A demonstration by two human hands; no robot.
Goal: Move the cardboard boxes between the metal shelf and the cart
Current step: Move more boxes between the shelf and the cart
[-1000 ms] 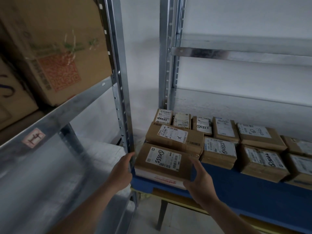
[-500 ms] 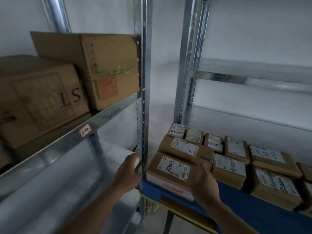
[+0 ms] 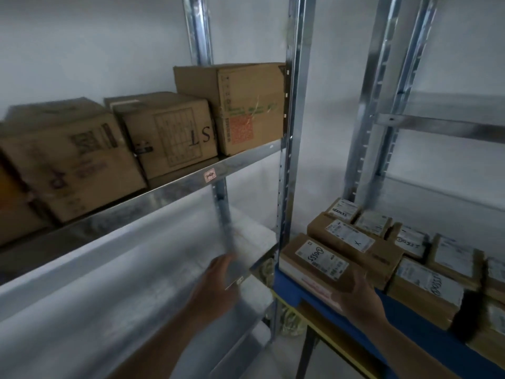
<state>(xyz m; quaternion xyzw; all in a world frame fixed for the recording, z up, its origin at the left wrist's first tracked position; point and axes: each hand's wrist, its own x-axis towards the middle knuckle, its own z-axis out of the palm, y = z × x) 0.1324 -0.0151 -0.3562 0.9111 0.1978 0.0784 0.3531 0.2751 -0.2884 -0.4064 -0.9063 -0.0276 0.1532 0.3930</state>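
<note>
A small cardboard box (image 3: pixel 314 259) with a white label lies at the near left corner of the blue cart top (image 3: pixel 396 320). My right hand (image 3: pixel 358 295) grips its near right corner, thumb on the top face. My left hand (image 3: pixel 218 280) is blurred and hangs with loose fingers over the bare lower level of the metal shelf (image 3: pixel 109 269), left of the upright post (image 3: pixel 287 187), holding nothing. Several more small labelled boxes (image 3: pixel 426 285) fill the cart to the right and behind.
Three large cardboard boxes (image 3: pixel 246 110) (image 3: pixel 169 132) (image 3: pixel 68 160) stand in a row on the upper shelf level (image 3: pixel 175 184). A second metal rack (image 3: pixel 382 119) rises behind the cart. The cart's yellow edge (image 3: pixel 328 332) and dark leg are below my right hand.
My left hand has let go of the small box's left side and swung left past the post over the lower shelf. My view turned left and up, showing more shelf boxes.
</note>
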